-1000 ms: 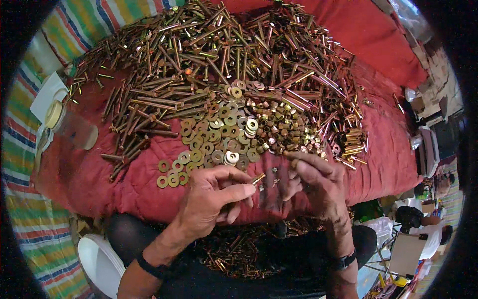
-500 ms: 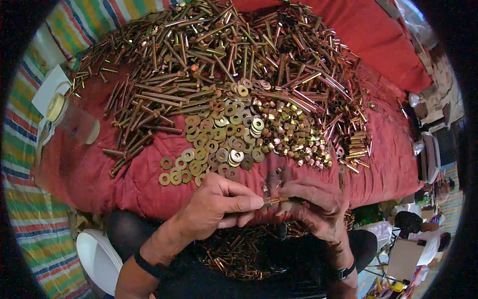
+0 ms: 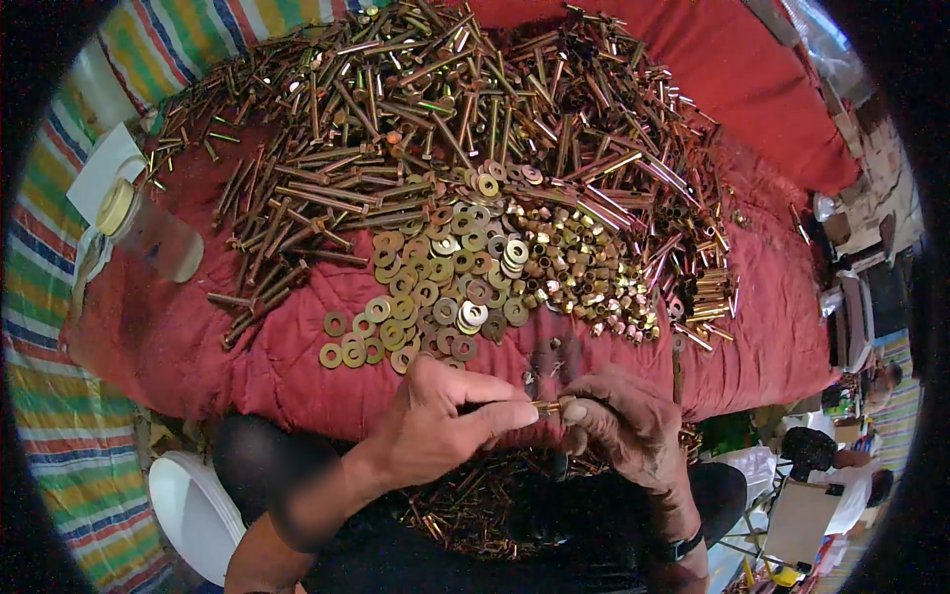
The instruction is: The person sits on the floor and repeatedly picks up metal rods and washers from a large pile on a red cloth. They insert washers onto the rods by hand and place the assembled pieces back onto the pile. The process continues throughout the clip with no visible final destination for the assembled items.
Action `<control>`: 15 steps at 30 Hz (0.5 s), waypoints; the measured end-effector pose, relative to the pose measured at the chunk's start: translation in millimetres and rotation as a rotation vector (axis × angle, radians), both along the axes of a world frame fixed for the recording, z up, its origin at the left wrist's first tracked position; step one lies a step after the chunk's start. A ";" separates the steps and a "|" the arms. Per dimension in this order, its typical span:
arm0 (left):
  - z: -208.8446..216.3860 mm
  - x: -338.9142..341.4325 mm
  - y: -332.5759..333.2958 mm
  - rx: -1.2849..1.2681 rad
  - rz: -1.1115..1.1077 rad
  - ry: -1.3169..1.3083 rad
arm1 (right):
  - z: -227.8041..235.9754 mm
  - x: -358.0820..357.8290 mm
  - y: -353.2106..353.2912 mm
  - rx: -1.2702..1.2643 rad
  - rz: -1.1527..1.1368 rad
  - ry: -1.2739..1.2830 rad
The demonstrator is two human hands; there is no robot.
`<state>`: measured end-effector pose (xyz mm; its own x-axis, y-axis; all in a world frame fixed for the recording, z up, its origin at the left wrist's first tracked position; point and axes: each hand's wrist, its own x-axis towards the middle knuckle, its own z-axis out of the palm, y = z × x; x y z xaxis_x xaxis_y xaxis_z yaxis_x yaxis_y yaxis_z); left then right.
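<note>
My left hand (image 3: 440, 421) pinches a brass-coloured bolt (image 3: 546, 406) between thumb and fingertips over the near edge of the red padded cover. Only a short stretch of the bolt shows. From the other side, my right hand (image 3: 628, 421) has its thumb and forefinger closed on the bolt's right end. Whether a nut sits there under the fingertips I cannot tell. Just beyond my left hand lie loose flat washers (image 3: 421, 292). A heap of small cone-shaped nuts (image 3: 584, 272) is beyond my right hand.
Behind the washers rises a big pile of long bolts (image 3: 346, 188). Short metal sleeves (image 3: 711, 287) lie at the right. A lidded clear jar (image 3: 158, 243) stands at the left on the red cover (image 3: 297, 371). More bolt pieces (image 3: 470, 505) lie below my hands; a white basin (image 3: 193, 510) is lower left.
My right hand, blurred before, is now sharp, with its thumb and forefinger closed at the bolt's end. My left hand has shifted slightly right and down, keeping its pinch.
</note>
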<state>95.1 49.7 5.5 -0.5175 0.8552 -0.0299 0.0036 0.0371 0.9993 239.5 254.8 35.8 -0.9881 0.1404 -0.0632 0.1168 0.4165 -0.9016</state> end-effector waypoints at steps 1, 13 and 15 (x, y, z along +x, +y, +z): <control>0.2 1.5 0.6 0.042 0.036 0.177 | 0.1 -0.5 -1.2 -0.007 -0.006 -0.031; 3.5 1.5 -0.2 0.004 0.092 0.021 | 18.6 -11.5 -6.3 0.075 -0.201 0.009; 5.2 -0.4 -1.2 -0.040 0.075 0.004 | 8.2 -15.2 -4.3 0.207 -0.112 0.221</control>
<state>94.8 48.5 10.7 -0.5805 0.8120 -0.0611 0.0035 0.0775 0.9970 224.3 250.5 44.0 -0.9524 0.2360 0.1928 -0.0174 0.5896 -0.8075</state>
